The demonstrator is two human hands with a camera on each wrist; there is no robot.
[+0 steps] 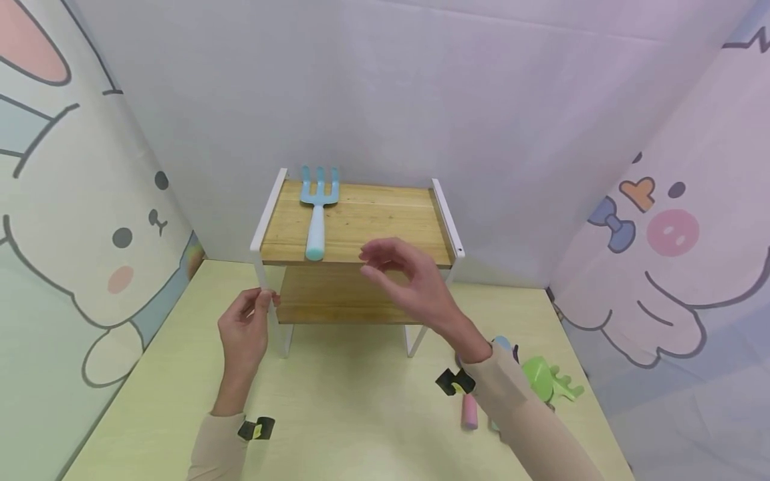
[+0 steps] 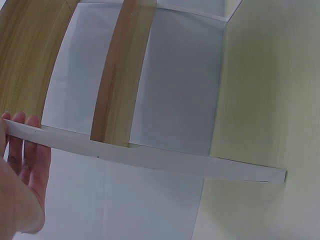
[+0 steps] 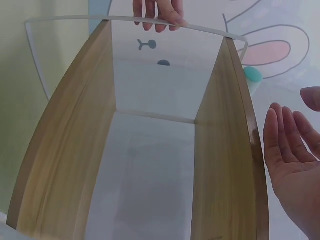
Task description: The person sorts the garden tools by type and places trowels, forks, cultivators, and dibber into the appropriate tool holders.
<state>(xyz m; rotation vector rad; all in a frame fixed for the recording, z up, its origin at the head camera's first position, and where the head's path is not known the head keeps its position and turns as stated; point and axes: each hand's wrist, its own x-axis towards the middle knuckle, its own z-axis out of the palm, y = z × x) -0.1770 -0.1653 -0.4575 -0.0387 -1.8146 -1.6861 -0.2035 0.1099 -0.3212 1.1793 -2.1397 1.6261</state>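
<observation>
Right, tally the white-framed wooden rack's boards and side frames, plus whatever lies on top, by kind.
Brown wooden shelf boards, upper and lower: 2
White flat-bar side frames, left and right: 2
Light-blue three-pronged fork: 1
Total: 5

The right sleeve (image 1: 517,404) partly hid the toys (image 1: 538,378); wrist-view edges cut off the left hand (image 2: 22,185) and right hand (image 3: 295,165); in the right wrist view, the upper board (image 3: 222,150) hid most of the fork (image 3: 253,75)
</observation>
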